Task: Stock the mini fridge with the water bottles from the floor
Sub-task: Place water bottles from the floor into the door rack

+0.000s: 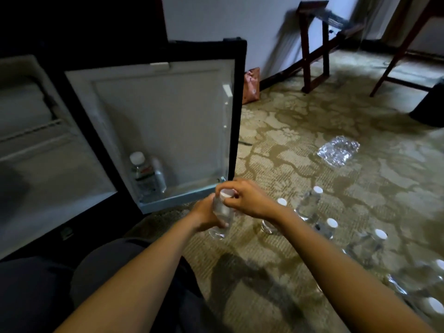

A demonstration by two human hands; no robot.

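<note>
we judge the carry step in hand: our left hand (206, 216) is wrapped round a bottle (222, 216), our right hand (247, 198) pinching its cap. spare bottles (310, 203) stand right. next, a short move far-left onto the door shelf (177, 199), beside the stocked bottle (144, 176).

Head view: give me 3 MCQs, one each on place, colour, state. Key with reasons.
1. Where is the stocked bottle?
A. door shelf
B. fridge top
C. chair

2. Cap colour of the floor bottles?
A. blue
B. white
C. red

3. The fridge door is:
A. shut
B. removed
C. open

Key:
1 A, it stands in the door's bottom rack.
2 B, each visible cap is white.
3 C, its inner liner faces the camera while the left hand and right hand grip the held bottle.
</note>
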